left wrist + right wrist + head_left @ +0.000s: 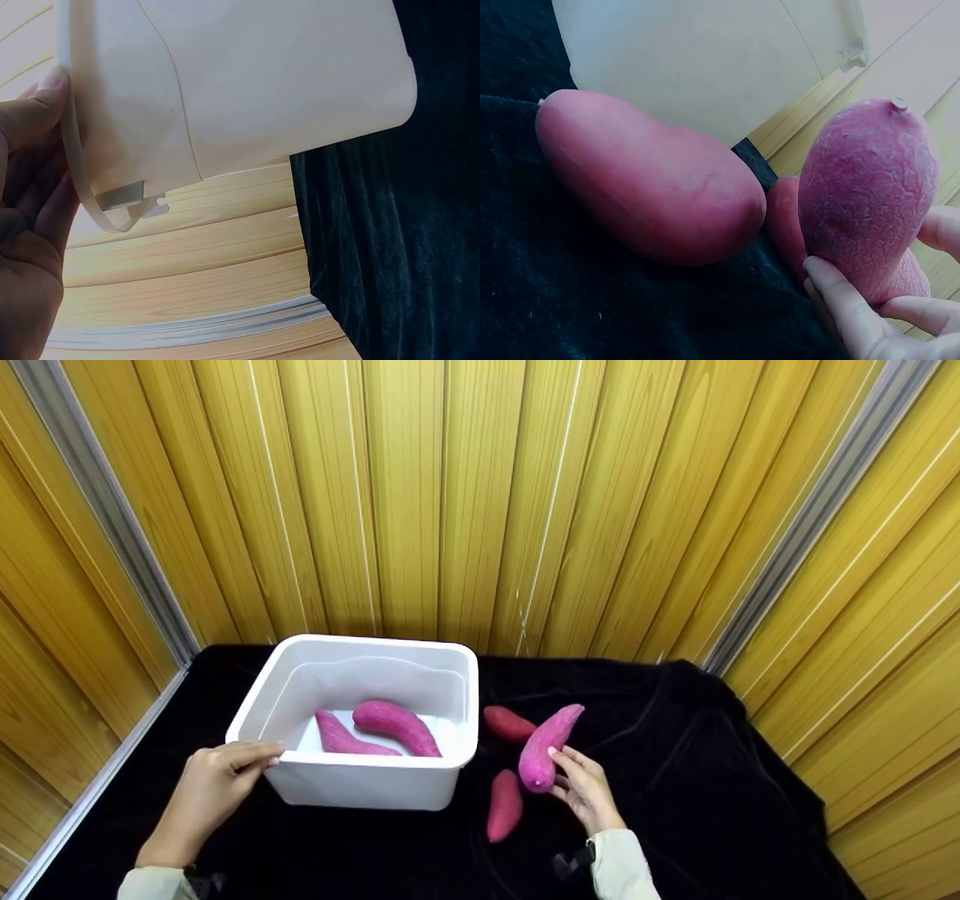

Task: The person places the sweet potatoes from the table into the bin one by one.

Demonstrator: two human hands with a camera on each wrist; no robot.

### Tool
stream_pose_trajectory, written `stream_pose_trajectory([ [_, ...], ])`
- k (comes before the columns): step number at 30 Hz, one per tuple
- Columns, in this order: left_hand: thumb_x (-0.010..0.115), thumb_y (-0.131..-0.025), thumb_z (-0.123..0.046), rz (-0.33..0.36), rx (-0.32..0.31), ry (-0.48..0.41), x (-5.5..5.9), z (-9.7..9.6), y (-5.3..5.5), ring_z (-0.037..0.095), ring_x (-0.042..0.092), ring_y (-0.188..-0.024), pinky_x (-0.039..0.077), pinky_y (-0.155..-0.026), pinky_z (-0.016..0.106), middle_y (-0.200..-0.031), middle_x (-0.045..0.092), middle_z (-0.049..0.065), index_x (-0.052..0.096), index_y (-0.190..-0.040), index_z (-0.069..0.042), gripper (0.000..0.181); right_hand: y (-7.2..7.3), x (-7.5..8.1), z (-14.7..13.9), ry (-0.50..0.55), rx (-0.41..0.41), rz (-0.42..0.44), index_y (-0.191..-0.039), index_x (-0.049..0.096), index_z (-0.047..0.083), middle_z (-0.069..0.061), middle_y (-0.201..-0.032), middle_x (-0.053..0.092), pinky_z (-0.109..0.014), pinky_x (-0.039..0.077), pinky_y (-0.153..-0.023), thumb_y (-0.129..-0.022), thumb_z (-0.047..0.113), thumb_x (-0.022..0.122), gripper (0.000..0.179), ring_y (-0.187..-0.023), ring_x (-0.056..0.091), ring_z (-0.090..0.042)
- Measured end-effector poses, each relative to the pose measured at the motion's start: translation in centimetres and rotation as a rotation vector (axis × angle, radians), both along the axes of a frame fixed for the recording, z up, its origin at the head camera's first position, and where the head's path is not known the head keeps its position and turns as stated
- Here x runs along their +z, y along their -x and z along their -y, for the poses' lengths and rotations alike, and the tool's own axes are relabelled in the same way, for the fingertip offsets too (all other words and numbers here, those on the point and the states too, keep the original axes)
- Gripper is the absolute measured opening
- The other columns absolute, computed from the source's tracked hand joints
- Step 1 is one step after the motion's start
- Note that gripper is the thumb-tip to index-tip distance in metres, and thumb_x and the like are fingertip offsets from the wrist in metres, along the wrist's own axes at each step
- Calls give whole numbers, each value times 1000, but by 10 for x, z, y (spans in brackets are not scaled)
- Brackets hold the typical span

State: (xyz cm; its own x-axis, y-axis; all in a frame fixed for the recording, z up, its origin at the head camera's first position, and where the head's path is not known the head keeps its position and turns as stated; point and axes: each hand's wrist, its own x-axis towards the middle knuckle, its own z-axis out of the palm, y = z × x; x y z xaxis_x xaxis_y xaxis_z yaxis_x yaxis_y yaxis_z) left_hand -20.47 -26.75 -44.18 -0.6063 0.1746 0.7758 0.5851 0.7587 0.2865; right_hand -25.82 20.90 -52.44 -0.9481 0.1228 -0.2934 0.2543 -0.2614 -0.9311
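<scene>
My left hand (221, 780) pinches the near left rim of a white plastic bin (367, 787); in the left wrist view the thumb (49, 94) lies against that rim. Two purple sweet potatoes, a curved one (397, 725) and a tapered one (346, 737), lie on the bin's floor. Right of the bin, my right hand (585, 791) holds another purple sweet potato (546, 750) between thumb and fingers, its thin end pointing up and away. A redder sweet potato (506, 806) lies just left of that hand. Behind the held one lies a second reddish one (508, 724), partly covered.
Black velvety cloth (675, 780) covers the table under everything. Yellow wood-patterned panels (480, 510) rise behind and on both sides, with grey metal strips (810, 502) at the corners. The bin's walls stand between the two hands.
</scene>
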Motion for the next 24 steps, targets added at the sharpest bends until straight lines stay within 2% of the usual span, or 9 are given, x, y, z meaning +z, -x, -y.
stream_pose_trajectory([
  [6, 83, -59, 11, 3, 6, 2, 0, 0, 0, -6, 65, -86, 40, -85, -3, -79, 76, 1, 79, -80, -10, 30, -1, 3, -3, -16, 16, -6, -145, 29, -9, -28, -145, 38, -33, 58, -76, -92, 17, 63, 68, -92, 64, -23],
  [10, 83, -59, 11, 5, 3, -1, 0, 0, 0, -10, 63, -88, 40, -85, -4, -79, 76, 1, 79, -80, -10, 30, 0, 6, -4, -28, 23, -6, -145, 31, -8, -27, -144, 39, -32, 58, -75, -92, 18, 63, 67, -92, 64, -22],
  [18, 83, -57, 13, -14, -13, -8, -1, 1, 2, -19, 57, -91, 42, -82, -3, -77, 75, 2, 79, -79, -9, 31, 1, 14, -3, -50, 17, -15, -142, 37, -8, -23, -130, 53, -32, 58, -72, -91, 17, 64, 63, -86, 67, -20],
  [24, 83, -58, 11, -6, -5, -1, -2, 2, 1, -15, 60, -90, 42, -84, -3, -79, 75, 2, 79, -79, -9, 30, 3, 20, -1, -57, 27, -25, -141, 38, -8, -20, -119, 60, -33, 59, -71, -90, 17, 66, 63, -87, 67, -23],
])
